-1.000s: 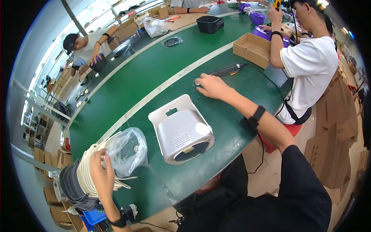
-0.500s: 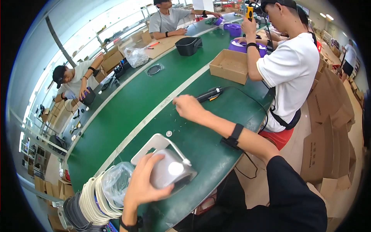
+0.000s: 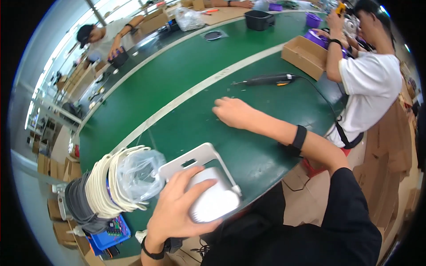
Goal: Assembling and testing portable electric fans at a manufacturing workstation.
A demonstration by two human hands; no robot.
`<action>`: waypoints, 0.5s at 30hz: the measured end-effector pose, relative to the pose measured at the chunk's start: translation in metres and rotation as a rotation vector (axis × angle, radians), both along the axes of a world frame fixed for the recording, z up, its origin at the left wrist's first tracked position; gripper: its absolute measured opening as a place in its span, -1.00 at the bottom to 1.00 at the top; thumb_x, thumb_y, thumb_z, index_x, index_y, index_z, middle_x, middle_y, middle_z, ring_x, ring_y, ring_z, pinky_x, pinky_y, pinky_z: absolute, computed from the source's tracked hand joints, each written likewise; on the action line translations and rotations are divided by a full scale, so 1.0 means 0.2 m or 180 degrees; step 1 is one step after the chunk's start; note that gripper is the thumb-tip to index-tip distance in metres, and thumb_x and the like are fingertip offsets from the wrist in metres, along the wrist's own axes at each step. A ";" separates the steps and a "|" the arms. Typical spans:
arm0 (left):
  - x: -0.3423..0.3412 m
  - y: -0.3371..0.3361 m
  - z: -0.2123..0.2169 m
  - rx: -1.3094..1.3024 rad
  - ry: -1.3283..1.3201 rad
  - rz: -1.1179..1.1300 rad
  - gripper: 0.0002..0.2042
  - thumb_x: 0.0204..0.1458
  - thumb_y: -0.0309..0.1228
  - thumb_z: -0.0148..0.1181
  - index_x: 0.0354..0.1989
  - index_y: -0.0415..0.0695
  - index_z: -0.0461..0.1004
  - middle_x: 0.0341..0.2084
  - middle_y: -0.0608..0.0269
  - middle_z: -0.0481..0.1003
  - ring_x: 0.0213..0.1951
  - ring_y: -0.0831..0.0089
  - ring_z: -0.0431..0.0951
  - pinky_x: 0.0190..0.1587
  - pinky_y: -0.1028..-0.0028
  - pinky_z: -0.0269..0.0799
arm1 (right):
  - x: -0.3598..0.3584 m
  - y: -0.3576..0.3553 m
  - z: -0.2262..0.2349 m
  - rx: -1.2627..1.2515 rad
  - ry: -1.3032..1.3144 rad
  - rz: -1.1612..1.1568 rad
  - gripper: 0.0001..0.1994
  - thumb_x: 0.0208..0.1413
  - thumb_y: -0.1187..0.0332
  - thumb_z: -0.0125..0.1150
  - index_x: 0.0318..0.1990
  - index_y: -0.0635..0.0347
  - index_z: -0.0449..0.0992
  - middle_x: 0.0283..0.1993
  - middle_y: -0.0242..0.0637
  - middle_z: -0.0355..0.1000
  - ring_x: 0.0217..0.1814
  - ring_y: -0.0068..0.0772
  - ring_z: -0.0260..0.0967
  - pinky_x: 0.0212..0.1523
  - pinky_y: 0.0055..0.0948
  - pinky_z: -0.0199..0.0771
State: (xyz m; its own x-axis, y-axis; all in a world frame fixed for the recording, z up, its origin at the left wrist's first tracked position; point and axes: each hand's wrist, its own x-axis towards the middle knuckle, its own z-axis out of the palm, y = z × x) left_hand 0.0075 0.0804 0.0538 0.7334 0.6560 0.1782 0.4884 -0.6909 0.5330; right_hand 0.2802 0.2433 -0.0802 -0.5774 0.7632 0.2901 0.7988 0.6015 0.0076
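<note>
My left hand (image 3: 177,208) is wrapped around a white, rounded housing (image 3: 216,201) with a flat, U-shaped handle frame (image 3: 208,150). The housing is tilted at the table's near edge, its smooth face catching the light. Farther out, my right hand (image 3: 231,113) is low over the green table (image 3: 186,128), its fingers curled together. What they hold, if anything, is hidden beneath them. Beyond that hand lies a black electric screwdriver (image 3: 268,80), its bit pointing left and its cable running right.
Cable coils (image 3: 100,186), a clear plastic bag (image 3: 140,175) and a blue tray (image 3: 113,237) of parts are at lower left. A cardboard box (image 3: 306,55) stands at right, beside a co-worker in white (image 3: 370,84). Another person (image 3: 106,40) works across the table. A black bin (image 3: 259,21) is farther back.
The view has shifted, so the table appears farther left and nearer. My right hand has moved away from the screwdriver, over where a small white disc lay; that disc is out of sight.
</note>
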 end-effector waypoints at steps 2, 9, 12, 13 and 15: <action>-0.02 0.00 -0.05 0.0013 -0.0268 -0.0052 -0.29 -0.40 -0.21 0.57 0.07 -0.17 0.55 0.19 -0.14 0.39 0.16 -0.11 0.43 0.21 0.10 0.36 | 0.00 -0.02 -0.02 -0.0236 0.0079 0.0027 -0.89 0.06 0.46 0.17 -0.32 0.31 0.57 -0.15 0.07 0.45 -0.03 0.09 0.45 -0.03 -0.07 0.57; -0.48 -0.09 -0.03 0.0979 -0.0715 0.1376 -0.73 -0.05 -0.50 0.34 -0.14 -0.23 0.56 -0.12 0.03 0.54 -0.01 0.03 0.51 0.11 0.17 0.41 | -0.01 -0.01 0.06 -0.0426 -0.0022 -0.0085 -0.79 0.01 0.55 0.18 -0.17 0.36 0.58 -0.19 0.00 0.42 -0.07 0.09 0.43 -0.01 -0.08 0.50; -0.63 -0.02 -0.18 0.1060 -0.0710 0.1890 -0.81 -0.01 -0.56 0.26 -0.19 -0.25 0.56 -0.17 0.03 0.55 -0.06 0.05 0.52 0.07 0.21 0.42 | -0.02 0.03 0.03 -0.0439 0.0108 -0.0424 -0.82 -0.02 0.56 0.16 -0.25 0.41 0.59 -0.24 0.06 0.45 -0.15 0.14 0.46 -0.05 -0.07 0.52; -0.66 -0.02 -0.23 0.1033 -0.0743 0.2073 -0.84 0.01 -0.58 0.23 -0.20 -0.26 0.55 -0.18 0.03 0.55 -0.08 0.06 0.52 0.05 0.23 0.42 | -0.02 0.07 0.03 -0.0445 0.0412 -0.0521 -0.82 -0.03 0.55 0.15 -0.26 0.41 0.60 -0.23 0.07 0.48 -0.18 0.14 0.48 -0.08 -0.08 0.53; -0.68 0.01 -0.31 0.1065 -0.0781 0.2084 -0.85 0.02 -0.59 0.22 -0.21 -0.26 0.55 -0.19 0.03 0.55 -0.09 0.06 0.52 0.04 0.23 0.42 | -0.05 0.13 0.14 -0.0809 0.0933 -0.0780 -0.80 -0.04 0.54 0.16 -0.26 0.40 0.63 -0.23 0.02 0.56 -0.30 -0.05 0.54 -0.20 -0.23 0.56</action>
State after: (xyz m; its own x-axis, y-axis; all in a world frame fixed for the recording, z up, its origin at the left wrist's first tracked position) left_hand -0.1295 0.0815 -0.0076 0.1286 0.8249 0.5505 0.7476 -0.4453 0.4927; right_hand 0.2700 0.2699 -0.0529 -0.2925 0.9351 0.2002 0.8642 0.3481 -0.3634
